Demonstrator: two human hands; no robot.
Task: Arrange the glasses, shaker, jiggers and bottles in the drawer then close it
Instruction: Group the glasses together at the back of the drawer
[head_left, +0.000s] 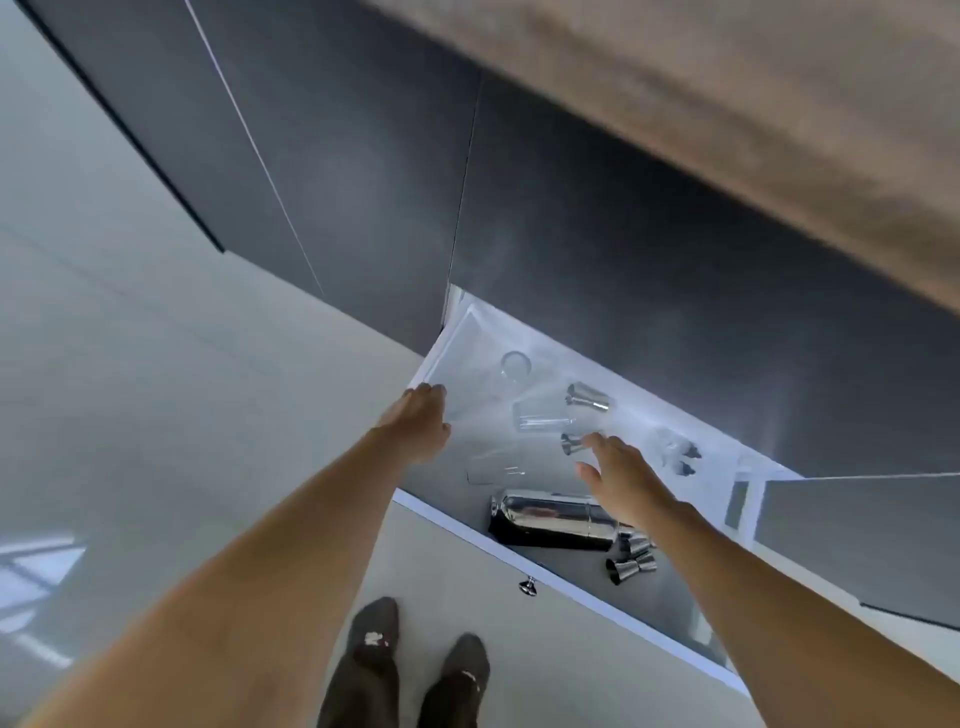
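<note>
The white drawer (582, 605) stands pulled out below dark cabinet fronts. Inside lie clear glasses (514, 366) (540, 415) (493, 467), a shiny steel shaker (550, 519) on its side, steel jiggers (587, 397) (631, 564), and clear bottles with dark caps (678, 452) at the right. My left hand (418, 423) rests on the drawer's left rim, fingers curled over the edge. My right hand (621, 475) hovers open over the middle of the drawer, fingertips close to a small jigger (571, 442), holding nothing.
A small metal knob (527, 586) sits on the drawer front. My two feet (415, 665) stand on the pale floor just before it. A dark cabinet door (857, 535) hangs at the right, and a wooden countertop (727, 104) overhangs above.
</note>
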